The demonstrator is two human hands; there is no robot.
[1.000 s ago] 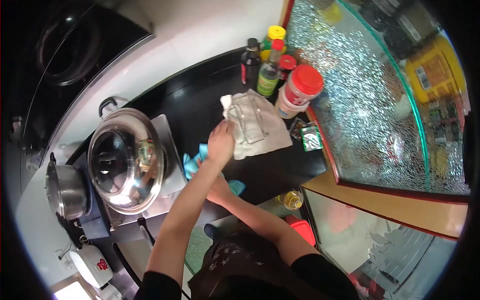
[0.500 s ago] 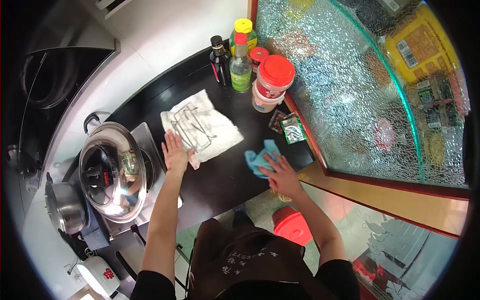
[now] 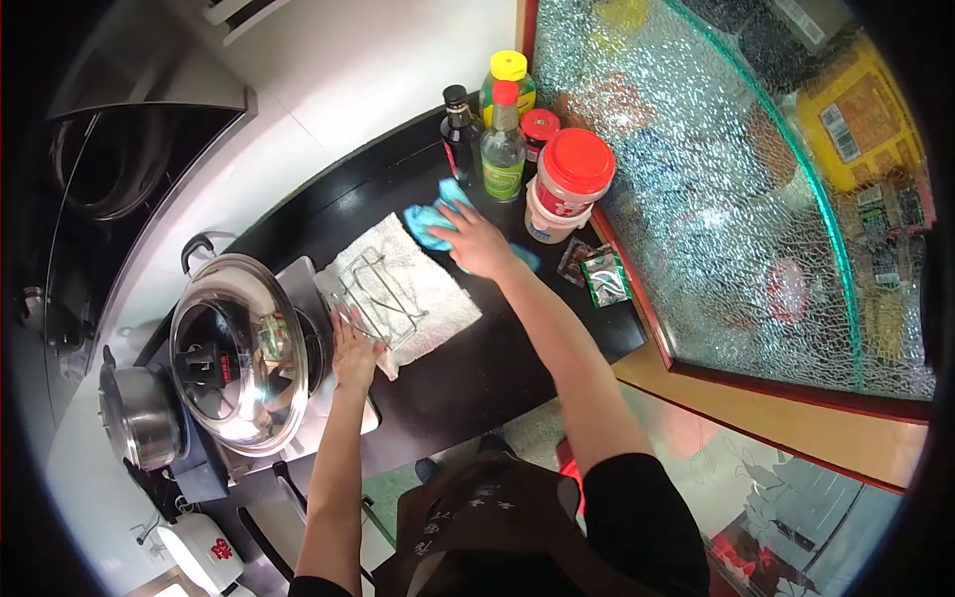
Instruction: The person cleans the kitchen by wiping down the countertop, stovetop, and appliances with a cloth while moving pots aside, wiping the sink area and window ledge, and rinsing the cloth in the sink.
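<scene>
My left hand rests with its fingers spread on the lower left edge of a white cloth, beside a thin wire rack lying on it. My right hand presses a blue cloth onto the black counter, just above the white cloth. Behind that hand stand a dark bottle, a green-labelled bottle with a red cap and a yellow-capped bottle.
On the left are a large lidded pan on the stove and a steel pot. A red-lidded tub, a small red-lidded jar and small packets stand or lie near the textured glass panel.
My right hand has moved up and left across the counter with the blue cloth, from the right front to beside the bottles. My left hand is slightly lower in view, still at the white cloth.
</scene>
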